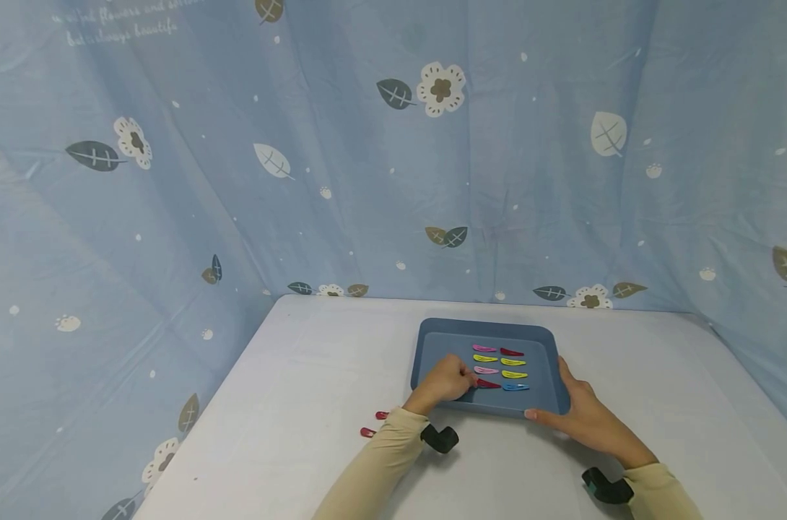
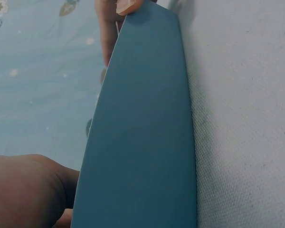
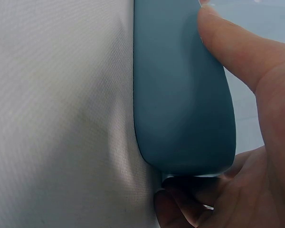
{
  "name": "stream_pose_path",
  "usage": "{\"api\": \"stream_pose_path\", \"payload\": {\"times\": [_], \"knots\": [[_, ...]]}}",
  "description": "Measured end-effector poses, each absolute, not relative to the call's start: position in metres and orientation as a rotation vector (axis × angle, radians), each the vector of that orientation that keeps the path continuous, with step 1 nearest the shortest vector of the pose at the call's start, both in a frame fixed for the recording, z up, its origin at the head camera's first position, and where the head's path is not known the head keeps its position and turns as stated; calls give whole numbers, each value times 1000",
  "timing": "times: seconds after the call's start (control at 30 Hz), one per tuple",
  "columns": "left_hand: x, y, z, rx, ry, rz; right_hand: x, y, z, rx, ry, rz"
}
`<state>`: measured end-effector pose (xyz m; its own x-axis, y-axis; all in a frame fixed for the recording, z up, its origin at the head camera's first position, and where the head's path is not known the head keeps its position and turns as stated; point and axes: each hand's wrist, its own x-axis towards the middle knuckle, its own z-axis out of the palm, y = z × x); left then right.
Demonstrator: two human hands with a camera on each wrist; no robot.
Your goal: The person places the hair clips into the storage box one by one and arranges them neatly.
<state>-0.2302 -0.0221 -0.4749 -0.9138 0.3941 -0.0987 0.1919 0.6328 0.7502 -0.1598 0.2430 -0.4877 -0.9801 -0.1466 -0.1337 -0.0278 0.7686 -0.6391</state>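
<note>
A blue tray (image 1: 484, 326) lies on the white table, with hair clips in two columns on its floor. My left hand (image 1: 448, 379) reaches over the front wall, its fingertips pinching the left end of a dark red hair clip (image 1: 489, 384) in the nearest row. Beside that clip is a blue one (image 1: 515, 387). Farther back are pink (image 1: 486, 370), yellow (image 1: 513, 375) and red (image 1: 512, 352) clips. My right hand (image 1: 587, 415) grips the tray's near right corner, thumb on the front wall (image 3: 180, 85) and fingers around the side. In the left wrist view, the tray wall hides the left fingertips.
Two red hair clips (image 1: 368, 432) lie on the table left of the tray, partly covered by the left sleeve (image 1: 374, 462). A blue patterned curtain (image 1: 367, 166) hangs behind and beside the white table (image 1: 289, 375).
</note>
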Motion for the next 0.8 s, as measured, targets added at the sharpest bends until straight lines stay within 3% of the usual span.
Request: {"api": "stream_pose_path", "payload": {"times": [0.8], "knots": [[-230,-22,-474,465,2623,1142,-161,243,-492,-160,2801,-1018]]}}
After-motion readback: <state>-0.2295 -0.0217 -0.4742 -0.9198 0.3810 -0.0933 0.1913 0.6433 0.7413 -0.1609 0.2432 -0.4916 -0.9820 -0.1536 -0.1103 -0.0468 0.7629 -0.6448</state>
